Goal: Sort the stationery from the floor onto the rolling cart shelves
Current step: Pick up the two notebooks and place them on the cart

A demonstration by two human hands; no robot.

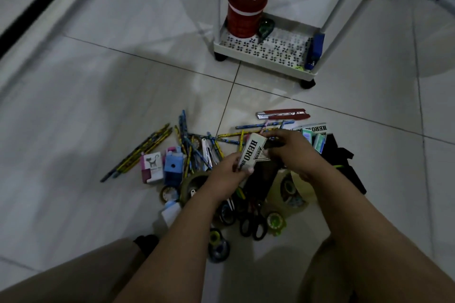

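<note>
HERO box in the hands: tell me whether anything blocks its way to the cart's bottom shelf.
Nothing visible blocks it. The HERO box is held above the pile by the left hand and right hand. Bare floor lies ahead, and the bottom shelf has open room between the red canister and blue stapler.

white HERO staples box (251,155), tilted, above floor stationery pile (197,155)

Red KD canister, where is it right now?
In the head view, the red KD canister stands upright at the left end of the cart's bottom shelf, beside a green tape dispenser, well beyond the floor pile.
</note>
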